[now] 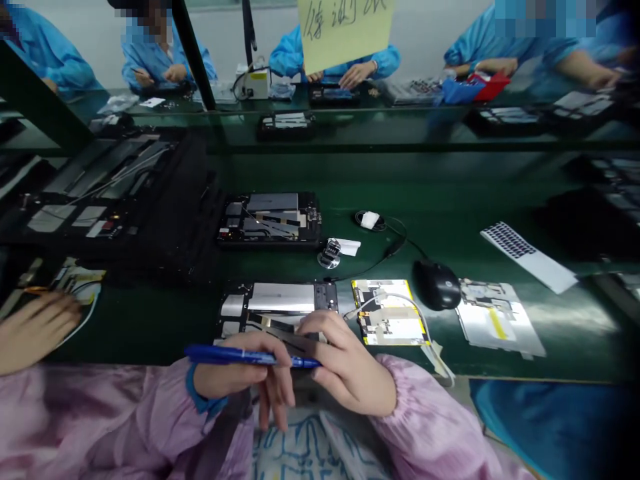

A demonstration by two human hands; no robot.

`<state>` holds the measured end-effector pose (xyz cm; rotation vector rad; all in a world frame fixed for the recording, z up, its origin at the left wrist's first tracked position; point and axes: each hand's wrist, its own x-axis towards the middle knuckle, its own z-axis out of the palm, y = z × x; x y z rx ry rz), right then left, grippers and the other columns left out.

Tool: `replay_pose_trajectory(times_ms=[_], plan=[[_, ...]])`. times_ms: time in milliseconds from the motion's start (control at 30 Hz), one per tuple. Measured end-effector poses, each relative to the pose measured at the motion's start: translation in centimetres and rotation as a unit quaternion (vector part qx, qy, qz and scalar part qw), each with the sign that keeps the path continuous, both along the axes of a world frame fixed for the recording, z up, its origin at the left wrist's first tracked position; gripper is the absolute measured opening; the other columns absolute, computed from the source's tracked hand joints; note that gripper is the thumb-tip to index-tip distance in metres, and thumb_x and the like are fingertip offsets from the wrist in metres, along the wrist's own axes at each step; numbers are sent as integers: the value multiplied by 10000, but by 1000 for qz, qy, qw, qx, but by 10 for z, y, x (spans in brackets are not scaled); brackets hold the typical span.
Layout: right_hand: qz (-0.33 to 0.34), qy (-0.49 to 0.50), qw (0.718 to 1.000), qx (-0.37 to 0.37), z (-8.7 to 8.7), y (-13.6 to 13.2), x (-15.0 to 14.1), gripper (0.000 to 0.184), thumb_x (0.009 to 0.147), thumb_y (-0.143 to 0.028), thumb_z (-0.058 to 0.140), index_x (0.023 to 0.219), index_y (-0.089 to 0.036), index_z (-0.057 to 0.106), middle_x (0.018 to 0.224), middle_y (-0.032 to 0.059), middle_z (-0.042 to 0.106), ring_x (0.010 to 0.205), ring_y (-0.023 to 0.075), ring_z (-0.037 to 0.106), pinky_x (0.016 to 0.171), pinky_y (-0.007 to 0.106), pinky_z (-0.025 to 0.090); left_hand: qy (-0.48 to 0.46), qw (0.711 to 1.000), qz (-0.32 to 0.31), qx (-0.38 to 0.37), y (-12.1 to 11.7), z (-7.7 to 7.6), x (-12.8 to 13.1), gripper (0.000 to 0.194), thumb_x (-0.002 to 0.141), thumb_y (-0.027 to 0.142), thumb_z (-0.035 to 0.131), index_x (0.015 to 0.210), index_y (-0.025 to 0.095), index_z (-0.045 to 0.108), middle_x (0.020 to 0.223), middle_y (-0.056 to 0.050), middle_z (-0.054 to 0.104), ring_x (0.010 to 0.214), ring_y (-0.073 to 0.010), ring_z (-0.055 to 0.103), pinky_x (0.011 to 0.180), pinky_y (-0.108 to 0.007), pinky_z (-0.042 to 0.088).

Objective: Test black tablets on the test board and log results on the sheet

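Note:
A blue pen (pixel 230 355) lies crosswise in my left hand (pixel 245 373), gripped between thumb and index finger while the lower fingers hang loose. Its right end meets the curled fingers and thumb of my right hand (pixel 350 373), which pinch it. Directly beyond my hands is an opened tablet-like device (pixel 283 297) with silver battery plates and ribbon cables showing. My right hand's upper fingers overlap its near right part, so that part is hidden; touching or hovering, I cannot tell. A flat panel with yellow edges and a white cable (pixel 385 320) lies to its right.
A second opened device (pixel 273 217) and a stack of black devices (pixel 115 193) stand beyond. A mouse (pixel 437 285), a metal plate (pixel 500 320) and a white label sheet (pixel 530 257) lie rightward. A co-worker's hand (pixel 40 327) is at left; people in blue sit opposite.

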<state>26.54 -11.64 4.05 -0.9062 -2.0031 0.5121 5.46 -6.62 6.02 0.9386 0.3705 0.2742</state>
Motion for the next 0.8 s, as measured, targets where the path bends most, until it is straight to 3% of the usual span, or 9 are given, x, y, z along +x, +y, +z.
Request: replay_pose_trajectory(times_ms=[67,133,233,333,433,500,567,667,800], plan=[[8,40,997,-62,-1,-1,1,414,998,-418,252,881,-178,568,949,105,567,896,207,538,780,382,474,-10,983,39,179,8,-2,6,243,865,415,592,989,209,629,755,-48,676,599,-171,660,488,-246,490],[15,89,987,-129,-6,0,-2,417,1001,-407,268,788,-180,546,823,70,545,776,168,529,694,315,463,-9,926,74,370,14,-5,14,245,877,392,574,848,179,690,681,-52,637,593,-148,615,535,-248,475],[68,165,958,-223,-12,7,-6,472,1002,-435,278,641,-193,462,651,11,470,629,128,482,600,261,417,11,862,110,494,16,-9,26,275,928,286,479,854,183,722,656,-50,638,602,-134,599,576,-239,463],[117,180,932,-293,-13,14,0,505,985,-488,320,603,-192,464,614,1,471,609,120,485,604,257,411,25,854,128,504,14,-11,30,228,914,209,480,925,181,706,651,-36,650,601,-125,604,581,-221,465],[107,169,915,-351,-9,21,20,503,973,-498,358,614,-186,522,613,8,523,592,121,511,601,263,427,20,865,189,464,16,-7,24,197,896,194,513,821,187,695,606,-19,625,559,-119,584,547,-218,462],[29,179,917,-355,-9,29,42,501,969,-499,364,615,-190,537,624,17,563,595,133,546,614,280,455,9,876,286,388,19,-3,17,170,881,210,545,767,201,670,571,4,594,505,-113,546,483,-210,433],[-111,168,939,-279,-15,41,67,486,962,-491,379,599,-201,519,692,42,612,690,167,601,689,321,487,41,892,339,297,21,-1,15,86,850,214,580,791,205,642,567,20,587,457,-102,513,416,-189,384],[-275,55,954,-109,-34,66,96,378,950,-438,421,668,-207,520,1097,123,653,1070,248,593,921,425,461,167,932,223,232,16,-9,27,48,749,152,628,792,167,610,629,-1,624,483,-100,546,431,-182,405],[-241,-123,960,-69,-63,89,101,252,960,-324,392,833,-184,558,1415,152,483,1302,287,454,1036,505,386,250,925,94,268,4,-39,57,33,688,135,608,674,141,579,643,-25,623,559,-114,576,515,-199,439]])
